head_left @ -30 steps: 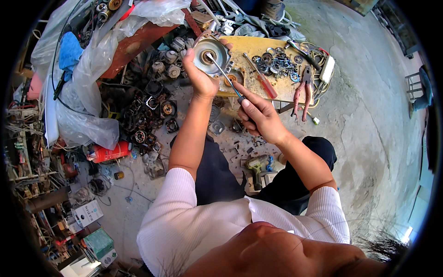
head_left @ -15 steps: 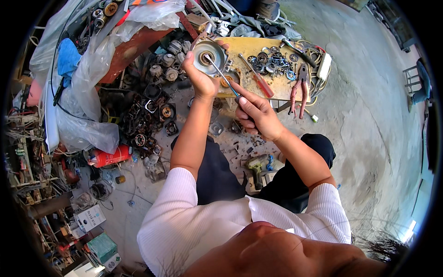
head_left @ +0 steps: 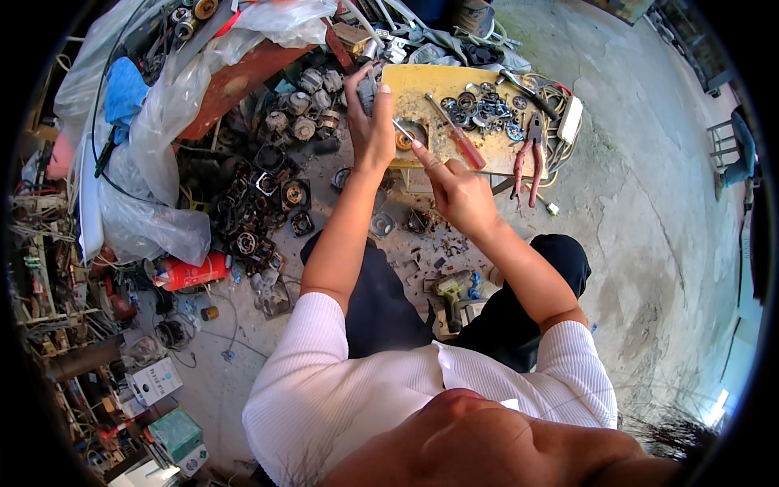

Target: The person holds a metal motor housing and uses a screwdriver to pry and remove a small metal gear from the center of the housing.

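Observation:
My left hand (head_left: 373,134) grips a round grey metal motor end cover (head_left: 367,92) at the left edge of the yellow work board. The cover is turned on edge, so its hollow face is hidden. In my right hand (head_left: 464,195) is a screwdriver; its thin metal shaft (head_left: 402,130) points up and left toward my left hand, and its handle is hidden in my fingers. The tip is apart from the cover. Under the shaft, a housing with a copper-coloured ring (head_left: 408,140) sits at the board's near left corner.
On the yellow board (head_left: 402,77) lie a red-handled screwdriver (head_left: 464,144), several small metal rings and bearings (head_left: 483,105), pliers (head_left: 531,154) and a black-handled tool (head_left: 531,95). A white power strip (head_left: 570,118) stands at right. Motor parts (head_left: 260,195) are heaped left; a drill (head_left: 449,294) is between my legs.
My left hand has turned the end cover from face-up to on edge. My right hand has shifted slightly right and down, drawing the screwdriver's tip out of the cover's centre.

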{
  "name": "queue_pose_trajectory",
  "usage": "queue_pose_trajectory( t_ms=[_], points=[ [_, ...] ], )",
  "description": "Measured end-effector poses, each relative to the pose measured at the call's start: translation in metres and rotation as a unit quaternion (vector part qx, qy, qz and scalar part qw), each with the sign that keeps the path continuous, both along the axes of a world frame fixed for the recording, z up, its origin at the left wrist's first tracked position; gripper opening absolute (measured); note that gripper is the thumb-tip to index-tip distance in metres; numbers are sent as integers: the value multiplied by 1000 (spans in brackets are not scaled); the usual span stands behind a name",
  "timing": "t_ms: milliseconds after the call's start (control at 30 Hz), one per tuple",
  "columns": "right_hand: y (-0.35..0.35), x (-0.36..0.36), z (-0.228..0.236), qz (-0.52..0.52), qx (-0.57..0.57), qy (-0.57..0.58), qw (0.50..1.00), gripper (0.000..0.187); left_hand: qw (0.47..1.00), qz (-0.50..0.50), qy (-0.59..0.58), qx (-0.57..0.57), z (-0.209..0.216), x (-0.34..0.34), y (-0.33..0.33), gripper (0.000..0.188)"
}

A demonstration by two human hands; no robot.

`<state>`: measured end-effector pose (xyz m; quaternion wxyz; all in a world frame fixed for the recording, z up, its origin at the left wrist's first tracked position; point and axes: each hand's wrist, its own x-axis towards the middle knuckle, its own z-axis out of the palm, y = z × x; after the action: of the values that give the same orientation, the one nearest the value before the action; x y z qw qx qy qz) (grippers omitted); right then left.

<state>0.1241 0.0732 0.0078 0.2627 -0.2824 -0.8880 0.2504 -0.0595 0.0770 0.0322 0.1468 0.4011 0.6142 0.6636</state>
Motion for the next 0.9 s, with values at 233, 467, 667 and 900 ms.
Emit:
queue_pose_trajectory(
  t_ms=[233,467,667,900],
  points=[
    [6,-3,26,21,52,18,998,49,961,1,-259,99,-4,-29,1,56],
    [12,13,32,-7,-341,179,923,34,851,-97,-495,144,2,-56,-1,59],
    [20,20,47,10,-430,137,892,37,842,-109,-511,135,2,-42,1,57],
    [17,24,50,28,-403,115,907,35,878,-126,-442,133,8,-22,5,58]
  ],
)
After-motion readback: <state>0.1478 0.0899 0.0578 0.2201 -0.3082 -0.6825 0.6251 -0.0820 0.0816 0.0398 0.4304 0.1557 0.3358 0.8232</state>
